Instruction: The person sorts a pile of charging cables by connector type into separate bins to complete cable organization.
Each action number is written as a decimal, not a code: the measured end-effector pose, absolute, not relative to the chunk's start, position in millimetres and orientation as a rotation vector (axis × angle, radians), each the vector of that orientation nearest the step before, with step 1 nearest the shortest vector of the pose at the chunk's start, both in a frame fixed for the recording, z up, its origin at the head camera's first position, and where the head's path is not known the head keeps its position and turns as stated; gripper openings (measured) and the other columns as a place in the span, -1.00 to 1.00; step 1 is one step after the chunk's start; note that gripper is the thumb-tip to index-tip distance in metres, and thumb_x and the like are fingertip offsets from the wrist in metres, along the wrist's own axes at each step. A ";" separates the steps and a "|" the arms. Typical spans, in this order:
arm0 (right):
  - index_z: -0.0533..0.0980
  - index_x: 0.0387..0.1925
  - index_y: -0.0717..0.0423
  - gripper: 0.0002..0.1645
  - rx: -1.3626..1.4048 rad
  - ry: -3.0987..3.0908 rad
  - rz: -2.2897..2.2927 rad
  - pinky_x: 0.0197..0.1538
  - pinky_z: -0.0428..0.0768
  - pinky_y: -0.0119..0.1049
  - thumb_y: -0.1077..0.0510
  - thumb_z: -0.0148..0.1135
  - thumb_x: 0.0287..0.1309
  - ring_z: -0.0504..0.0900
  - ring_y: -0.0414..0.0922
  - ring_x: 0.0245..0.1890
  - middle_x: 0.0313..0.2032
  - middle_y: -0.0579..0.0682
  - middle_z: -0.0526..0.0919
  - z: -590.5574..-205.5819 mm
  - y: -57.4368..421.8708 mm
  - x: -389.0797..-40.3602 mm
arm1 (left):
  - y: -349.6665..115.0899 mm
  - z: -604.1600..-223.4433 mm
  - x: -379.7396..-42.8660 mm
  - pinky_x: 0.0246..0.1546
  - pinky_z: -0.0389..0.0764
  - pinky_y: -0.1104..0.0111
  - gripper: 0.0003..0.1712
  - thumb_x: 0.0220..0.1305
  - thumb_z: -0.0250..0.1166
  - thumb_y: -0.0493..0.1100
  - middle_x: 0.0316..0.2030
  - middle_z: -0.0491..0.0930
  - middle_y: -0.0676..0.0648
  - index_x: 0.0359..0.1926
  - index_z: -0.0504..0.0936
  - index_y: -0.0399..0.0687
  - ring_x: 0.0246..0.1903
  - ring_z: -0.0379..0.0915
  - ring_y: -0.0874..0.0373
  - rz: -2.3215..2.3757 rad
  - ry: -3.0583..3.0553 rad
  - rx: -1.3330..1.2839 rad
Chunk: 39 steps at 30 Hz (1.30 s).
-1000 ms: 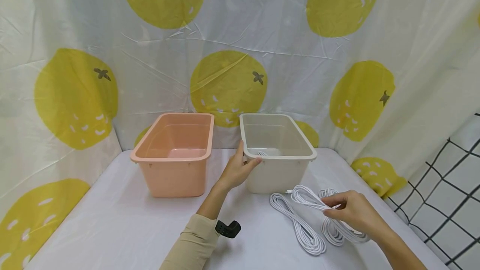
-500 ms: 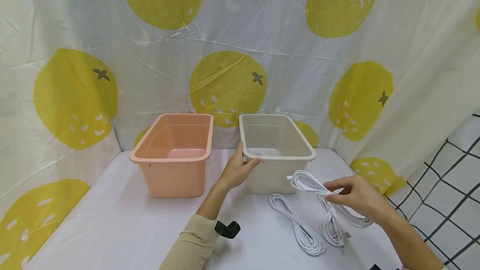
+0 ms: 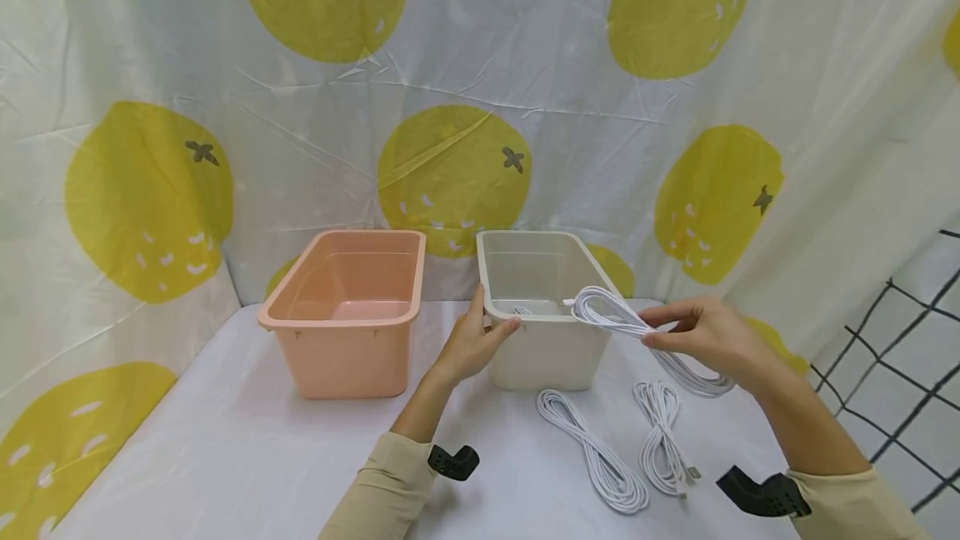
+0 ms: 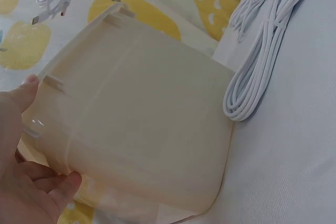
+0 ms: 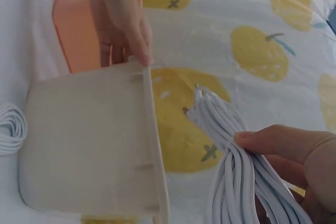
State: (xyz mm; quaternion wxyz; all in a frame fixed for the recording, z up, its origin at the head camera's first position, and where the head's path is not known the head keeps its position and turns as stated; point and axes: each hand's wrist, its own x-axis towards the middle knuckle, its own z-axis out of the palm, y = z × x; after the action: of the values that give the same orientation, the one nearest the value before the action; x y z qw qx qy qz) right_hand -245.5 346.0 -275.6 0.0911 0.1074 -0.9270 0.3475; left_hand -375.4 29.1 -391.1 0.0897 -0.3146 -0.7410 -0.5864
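My right hand (image 3: 708, 340) pinches a bundled white cable (image 3: 611, 311) between thumb and fingers, raised at the near right rim of the beige plastic bin (image 3: 551, 357). The cable's far loop and plug overlap the bin's opening in the head view. At the bin's near left corner, my left hand (image 3: 472, 340) grips the rim, thumb on the front and fingers along the left side (image 4: 52, 182). Inside the bin, part of another white cable (image 3: 521, 310) shows; the front wall hides the rest. Two more bundled cables lie on the table: one long bundle (image 3: 596, 452) and one with a USB plug (image 3: 660, 440).
An orange bin (image 3: 356, 361) stands left of the beige one, with a narrow gap between them. Behind hangs a white curtain (image 3: 450, 40) with yellow fruit prints. A black wire grid (image 3: 915, 357) stands along the right side. White cloth (image 3: 247, 457) covers the table.
My right hand has lifted the bundled cable off the table and up to the beige bin's rim, uncovering the cable with the USB plug. The left hand stays on the bin.
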 end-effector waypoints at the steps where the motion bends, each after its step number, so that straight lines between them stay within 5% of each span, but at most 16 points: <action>1: 0.68 0.10 0.28 -0.48 0.327 -2.745 1.038 -0.23 0.65 -0.29 0.10 0.56 0.17 0.70 -0.06 -0.24 -0.11 0.11 0.75 -272.4 344.4 -249.0 | 29.1 -391.1 -375.3 0.21 0.55 0.06 -0.06 0.46 0.36 -0.03 0.31 0.48 -0.24 0.62 -0.02 0.04 0.26 0.48 -0.10 -1.744 -2.204 -0.937; 10: 0.68 0.14 0.22 -0.44 0.311 -2.785 0.948 -0.06 0.62 -0.14 -0.02 0.53 0.21 0.69 0.05 -0.08 -0.04 0.11 0.75 -247.6 324.8 -284.5 | 28.1 -390.2 -375.9 0.18 0.58 0.07 -0.09 0.47 0.35 -0.05 0.28 0.51 -0.23 0.60 0.00 0.03 0.23 0.50 -0.07 -1.715 -2.210 -0.938; 20: 0.72 0.10 0.13 -0.49 0.320 -2.785 0.894 -0.13 0.59 -0.21 -0.01 0.54 0.17 0.64 0.03 -0.11 -0.05 0.10 0.76 -235.0 301.6 -322.8 | 25.9 -389.9 -375.8 0.17 0.59 0.07 -0.07 0.46 0.36 -0.04 0.28 0.51 -0.24 0.61 -0.01 0.06 0.23 0.51 -0.06 -1.718 -2.211 -0.932; 26: 0.68 0.16 0.16 -0.48 0.325 -2.789 0.913 0.12 0.57 0.05 0.00 0.48 0.24 0.61 0.14 0.06 0.05 0.18 0.72 -232.9 296.0 -345.6 | 26.8 -391.7 -377.4 0.17 0.58 -0.01 -0.07 0.45 0.37 -0.05 0.29 0.50 -0.23 0.61 0.00 0.09 0.22 0.51 -0.09 -1.722 -2.197 -0.933; 30: 0.67 0.19 0.12 -0.43 0.253 -2.803 0.889 0.22 0.50 0.17 -0.07 0.47 0.23 0.54 0.18 0.15 0.13 0.21 0.67 -233.9 290.0 -360.7 | 26.7 -388.5 -374.7 0.16 0.57 -0.07 -0.08 0.44 0.37 -0.16 0.26 0.51 -0.29 0.60 0.02 -0.01 0.21 0.51 -0.18 -1.749 -2.177 -0.922; 39: 0.71 0.11 0.18 -0.53 0.275 -2.746 0.926 0.21 0.51 0.06 0.06 0.48 0.21 0.59 0.12 0.08 0.00 0.16 0.75 -240.7 278.7 -384.0 | 23.4 -364.4 -347.7 0.18 0.56 -0.03 -0.15 0.44 0.34 -0.26 0.25 0.50 -0.36 0.55 0.06 -0.19 0.21 0.50 -0.23 -1.759 -2.177 -0.964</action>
State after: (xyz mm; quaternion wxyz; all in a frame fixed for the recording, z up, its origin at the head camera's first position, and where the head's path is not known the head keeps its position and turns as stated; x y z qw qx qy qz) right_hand -384.0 278.7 -240.7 0.1153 0.0939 -0.9370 0.3160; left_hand -347.7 23.4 -364.4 0.0904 -0.3244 -0.7323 -0.5919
